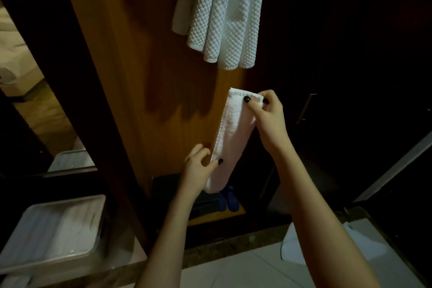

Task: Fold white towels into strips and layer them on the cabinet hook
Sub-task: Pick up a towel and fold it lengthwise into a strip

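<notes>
A white towel (230,133) folded into a narrow strip hangs in the air in front of the wooden cabinet panel (149,77). My right hand (268,114) pinches its top corner. My left hand (201,166) pinches its left edge lower down, thumb on the front. Above, several white waffle-textured towels (224,14) hang side by side from the cabinet; the hook itself is out of view above the frame.
A white tray (14,262) holding folded white towels (51,229) sits on a surface at lower left. Blue slippers (228,199) lie on the cabinet floor below the strip. A dark cabinet door with a metal handle (306,107) stands right. A white cloth (292,248) lies on the tiled floor.
</notes>
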`<action>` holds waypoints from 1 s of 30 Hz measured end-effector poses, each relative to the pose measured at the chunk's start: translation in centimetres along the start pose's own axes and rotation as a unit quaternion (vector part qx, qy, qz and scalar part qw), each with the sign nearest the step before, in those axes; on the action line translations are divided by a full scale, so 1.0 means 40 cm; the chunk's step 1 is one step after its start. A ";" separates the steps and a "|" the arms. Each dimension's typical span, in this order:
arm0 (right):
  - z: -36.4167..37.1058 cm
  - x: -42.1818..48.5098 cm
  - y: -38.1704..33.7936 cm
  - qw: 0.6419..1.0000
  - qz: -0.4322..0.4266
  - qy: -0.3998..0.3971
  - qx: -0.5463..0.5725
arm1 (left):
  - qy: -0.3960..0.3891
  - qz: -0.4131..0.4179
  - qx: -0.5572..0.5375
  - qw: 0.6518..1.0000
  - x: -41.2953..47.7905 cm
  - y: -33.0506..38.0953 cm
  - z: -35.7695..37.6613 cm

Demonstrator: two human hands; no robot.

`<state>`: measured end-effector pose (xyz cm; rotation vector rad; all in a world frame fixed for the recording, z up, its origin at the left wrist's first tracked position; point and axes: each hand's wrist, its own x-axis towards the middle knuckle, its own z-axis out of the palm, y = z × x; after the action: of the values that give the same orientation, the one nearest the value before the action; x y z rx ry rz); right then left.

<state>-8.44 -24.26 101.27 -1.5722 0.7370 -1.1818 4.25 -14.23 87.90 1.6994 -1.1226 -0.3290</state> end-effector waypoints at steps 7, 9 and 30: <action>-0.013 0.062 -0.018 0.999 -0.001 -0.044 -0.002 | 0.027 0.009 0.011 1.000 -0.001 0.007 -0.005; -0.015 0.072 -0.019 0.999 -0.004 -0.042 -0.008 | 0.042 0.027 0.015 0.999 0.000 0.015 -0.007; 0.065 0.141 -0.075 0.990 0.044 -0.001 0.132 | 0.140 -0.019 -0.121 0.982 -0.010 0.000 -0.005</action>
<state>-4.37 -27.35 105.89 -1.3083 0.6132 -1.1614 4.17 -13.81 87.88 1.4979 -0.8095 -0.2314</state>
